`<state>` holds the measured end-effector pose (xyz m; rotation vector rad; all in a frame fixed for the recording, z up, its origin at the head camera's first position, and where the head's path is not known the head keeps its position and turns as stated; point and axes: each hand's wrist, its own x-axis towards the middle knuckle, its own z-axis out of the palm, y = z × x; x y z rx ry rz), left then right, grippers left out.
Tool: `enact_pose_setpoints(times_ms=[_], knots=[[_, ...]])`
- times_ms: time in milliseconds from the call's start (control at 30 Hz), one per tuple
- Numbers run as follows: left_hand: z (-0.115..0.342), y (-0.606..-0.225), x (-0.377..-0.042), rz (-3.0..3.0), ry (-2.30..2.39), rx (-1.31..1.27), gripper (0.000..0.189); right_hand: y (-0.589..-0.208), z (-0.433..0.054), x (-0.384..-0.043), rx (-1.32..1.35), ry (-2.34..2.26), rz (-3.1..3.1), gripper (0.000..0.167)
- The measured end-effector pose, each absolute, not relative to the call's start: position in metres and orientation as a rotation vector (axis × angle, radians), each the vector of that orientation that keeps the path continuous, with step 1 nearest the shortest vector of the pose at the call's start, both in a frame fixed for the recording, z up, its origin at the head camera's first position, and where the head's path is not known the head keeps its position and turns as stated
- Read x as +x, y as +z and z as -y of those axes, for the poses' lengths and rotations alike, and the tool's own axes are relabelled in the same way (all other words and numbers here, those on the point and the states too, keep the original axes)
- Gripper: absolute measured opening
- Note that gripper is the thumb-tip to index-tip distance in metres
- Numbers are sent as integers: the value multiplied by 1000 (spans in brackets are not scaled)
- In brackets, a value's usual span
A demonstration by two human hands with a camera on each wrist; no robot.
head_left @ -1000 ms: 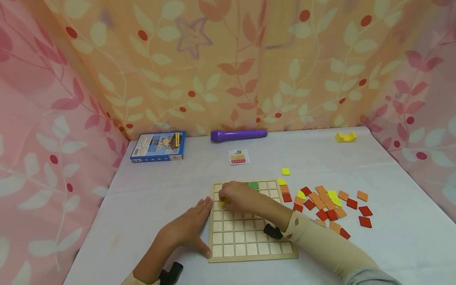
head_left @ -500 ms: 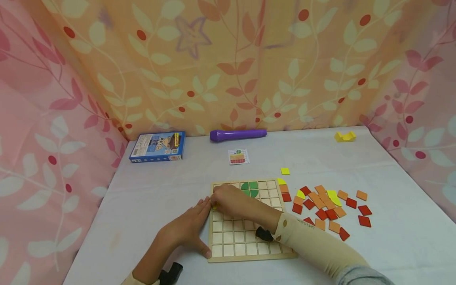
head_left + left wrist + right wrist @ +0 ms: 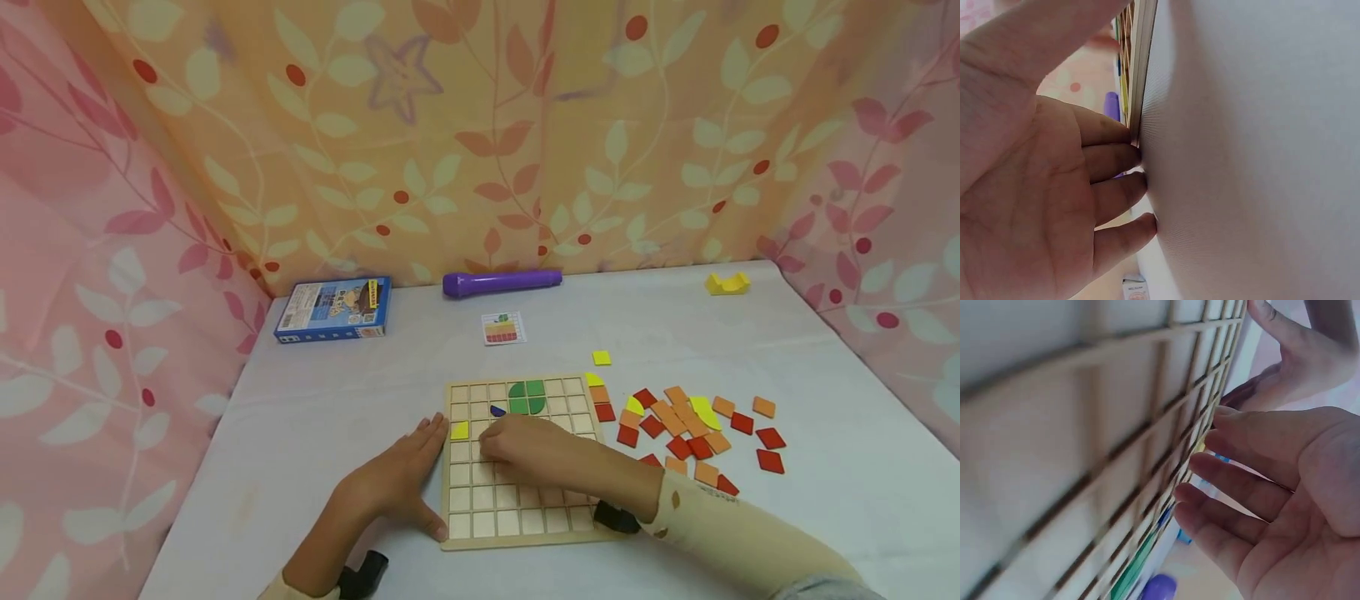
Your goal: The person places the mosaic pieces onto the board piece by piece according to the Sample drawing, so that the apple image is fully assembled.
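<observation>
A wooden grid board (image 3: pixel 532 543) lies on the white-covered table. My left hand (image 3: pixel 390 475) rests along its left side with straight fingers, thumb at the near corner; the left wrist view shows its fingertips (image 3: pixel 1146 182) down on the cloth at the board's edge. Over the middle cells is my right hand (image 3: pixel 536 450), its fingers (image 3: pixel 1235 481) loosely bent with nothing between them in the right wrist view. One yellow tile (image 3: pixel 460 431) sits in a left-column cell. A small blue piece (image 3: pixel 497 411) and a rounded group of green tiles (image 3: pixel 527 397) lie farther back on the grid.
Loose orange (image 3: pixel 675 417), red (image 3: pixel 770 461) and yellow tiles (image 3: pixel 705 412) are scattered right of the board. Behind it lie a small pattern card (image 3: pixel 503 328), a purple tube (image 3: pixel 502 283), a blue box (image 3: pixel 333 308) and a yellow holder (image 3: pixel 727 284).
My right hand has carried the yellow tile left, let it go in the left-column cell and drawn back to the right. The blue piece has come into sight; my left hand has stayed put.
</observation>
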<state>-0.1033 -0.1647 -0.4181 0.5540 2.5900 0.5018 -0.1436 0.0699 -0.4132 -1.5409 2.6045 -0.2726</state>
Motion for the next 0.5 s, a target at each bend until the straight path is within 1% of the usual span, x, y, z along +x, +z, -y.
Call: enact_pose_setpoints(times_ms=[100, 200, 333, 500], knots=[[164, -420, -105, -2595, 497, 554, 146, -410, -100, -145, -1453, -416, -2624, 14], [163, -421, -105, -2601, 482, 547, 146, -405, -130, -150, -1287, -479, -2739, 13], [163, -422, -105, -2598, 481, 530, 147, -402, -162, -154, -981, -417, -2917, 11], [160, -422, -105, -2598, 485, 537, 147, -409, -189, -155, -794, -394, -2991, 9]])
